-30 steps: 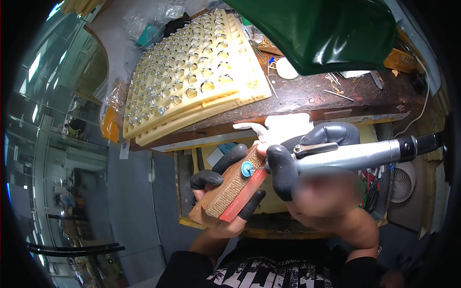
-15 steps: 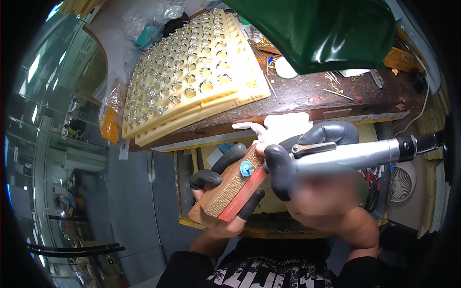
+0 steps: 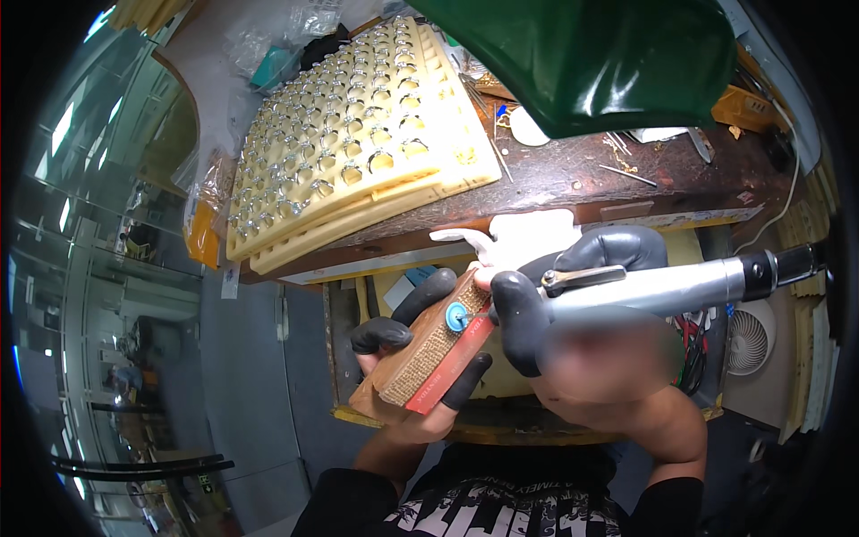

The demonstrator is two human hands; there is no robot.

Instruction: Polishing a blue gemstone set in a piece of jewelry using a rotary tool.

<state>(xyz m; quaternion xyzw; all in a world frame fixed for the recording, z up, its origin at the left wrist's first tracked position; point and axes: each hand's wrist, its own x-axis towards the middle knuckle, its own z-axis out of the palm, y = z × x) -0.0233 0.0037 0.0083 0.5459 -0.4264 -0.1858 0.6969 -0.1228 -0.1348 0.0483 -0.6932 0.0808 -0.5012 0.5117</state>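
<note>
My left hand [image 3: 385,335], in black finger covers, is wrapped round a wooden block [image 3: 435,353] with a coarse, ridged face and a red strip along one edge. My right hand [image 3: 522,322] grips a silver rotary handpiece [image 3: 662,288], also through black finger covers. A small blue polishing wheel [image 3: 456,317] at the handpiece's tip lies against the block's ridged face near its upper end. Part of my right hand is blurred. Beyond both hands, a white piece of unclear kind [image 3: 535,237] juts from the bench edge.
A cream tray [image 3: 394,199] holding rows of silver rings stands on the dark wooden bench [image 3: 555,179]. Overhead at the right hangs a green cover [image 3: 599,67]. Thin tools, including a metal rod [image 3: 628,175], lie on the bench. Under my hands is an open drawer [image 3: 528,435]; a white fan [image 3: 750,338] stands right.
Hardly anything differs: the view has shifted very slightly, and the blue wheel stays against the block in nearly the same place.
</note>
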